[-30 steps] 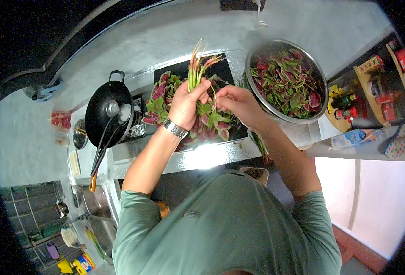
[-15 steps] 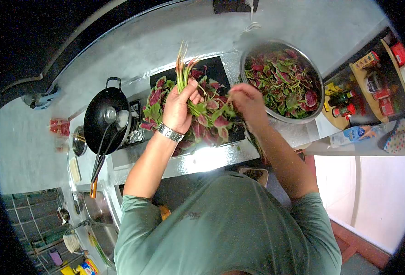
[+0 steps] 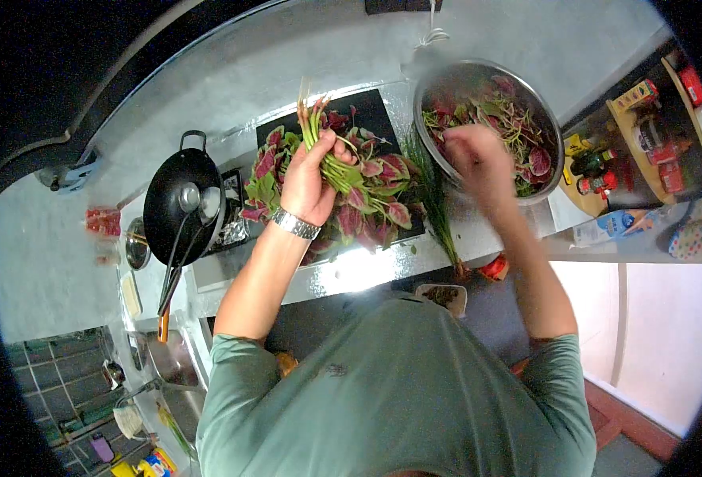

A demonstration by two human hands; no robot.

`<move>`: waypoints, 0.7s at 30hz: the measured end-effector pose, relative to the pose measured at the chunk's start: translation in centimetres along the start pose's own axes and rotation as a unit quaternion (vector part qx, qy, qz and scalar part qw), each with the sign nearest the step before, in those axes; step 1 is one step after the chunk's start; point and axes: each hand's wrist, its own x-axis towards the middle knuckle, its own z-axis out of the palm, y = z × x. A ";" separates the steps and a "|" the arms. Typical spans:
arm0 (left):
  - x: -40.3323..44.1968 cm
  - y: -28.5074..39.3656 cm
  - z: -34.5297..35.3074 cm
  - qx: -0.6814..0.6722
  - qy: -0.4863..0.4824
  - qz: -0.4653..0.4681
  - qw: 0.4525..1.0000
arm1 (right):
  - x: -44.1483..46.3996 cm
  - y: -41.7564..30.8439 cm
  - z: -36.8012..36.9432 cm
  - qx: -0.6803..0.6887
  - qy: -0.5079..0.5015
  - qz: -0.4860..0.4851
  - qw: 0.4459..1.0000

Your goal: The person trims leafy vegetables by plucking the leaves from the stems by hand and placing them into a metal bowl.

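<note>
A bunch of red-and-green amaranth (image 3: 343,173) is gripped in my left hand (image 3: 309,181), its pale root ends pointing up and away. More loose amaranth leaves (image 3: 367,226) lie beneath that hand on a black surface. My right hand (image 3: 482,163) hangs over the near left rim of a large metal bowl (image 3: 556,119). Motion smears its fingers, so I cannot tell whether anything is in them. Picked amaranth leaves (image 3: 518,119) fill much of the bowl.
A black wok (image 3: 164,191) with two long-handled utensils stands at left. Between the leaves and the bowl lies a bunch of thin green stalks (image 3: 437,207). At right are shelves with bottles (image 3: 593,164). A small container (image 3: 444,297) sits near my body.
My right hand has moved right, from beside the bunch to over the bowl. The left hand keeps the bunch almost in place. The green stalks are now uncovered.
</note>
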 end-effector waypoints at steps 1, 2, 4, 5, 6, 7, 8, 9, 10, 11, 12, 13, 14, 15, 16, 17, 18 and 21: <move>0.1 -0.2 0.0 -0.009 -0.002 0.001 1.000 | -0.6 -2.6 0.8 0.042 -0.075 0.007 0.996; 0.1 -0.4 -0.2 -0.009 0.001 0.000 1.000 | -1.6 -4.6 2.2 0.063 -0.065 -0.033 0.995; 0.2 -0.7 -0.3 -0.017 0.023 -0.008 1.000 | -1.9 -7.1 4.7 0.126 -0.059 -0.070 0.988; 0.0 -0.6 -0.1 -0.009 0.024 -0.008 1.000 | -2.0 -7.7 5.7 0.113 -0.069 -0.061 0.989; -0.1 -0.7 -0.1 -0.009 0.026 -0.007 1.000 | -2.1 -8.1 6.5 0.100 -0.078 -0.051 0.991; 0.0 -0.7 -0.1 -0.007 0.019 -0.008 1.000 | -1.9 -8.3 6.9 0.101 -0.079 -0.052 0.990; 0.0 -0.7 -0.1 -0.006 0.013 -0.007 1.000 | -1.7 -8.4 7.3 0.083 -0.076 -0.047 0.992; -0.4 -0.5 0.4 -0.002 0.014 -0.003 1.000 | -1.5 -8.6 7.6 0.066 -0.073 -0.043 0.994; -0.4 -0.5 0.3 -0.003 0.016 -0.002 1.000 | -1.3 -8.8 8.0 0.068 -0.075 -0.044 0.994; -0.5 -0.5 0.2 -0.003 0.014 -0.001 1.000 | -1.3 -9.0 8.2 0.073 -0.067 -0.055 0.994; -0.5 -0.6 0.2 -0.003 0.011 -0.001 1.000 | -1.2 -9.2 8.4 0.077 -0.058 -0.066 0.993; -0.5 -0.6 0.2 -0.002 0.018 0.002 1.000 | -1.2 -9.3 8.4 0.077 -0.058 -0.067 0.993; -0.5 -0.6 0.2 -0.003 0.018 0.002 1.000 | -1.1 -9.4 8.4 0.076 -0.048 -0.066 0.994; -0.5 -0.6 0.2 0.020 0.018 0.009 1.000 | -0.9 -9.4 8.5 0.076 -0.038 -0.067 0.994; -0.4 -0.4 0.1 0.043 0.019 0.017 0.999 | -0.7 -9.4 8.4 0.076 -0.039 -0.070 0.994; -0.4 -0.4 -0.1 0.041 0.020 0.019 0.999 | -0.5 -9.3 8.1 0.118 -0.071 -0.008 0.990; -0.4 -0.5 -0.3 0.065 0.019 0.028 0.997 | -0.3 -9.1 7.7 0.158 -0.102 0.054 0.981; -0.3 -0.7 -0.2 0.132 0.025 0.052 0.990 | 1.0 -7.6 7.0 0.249 -0.210 0.144 0.935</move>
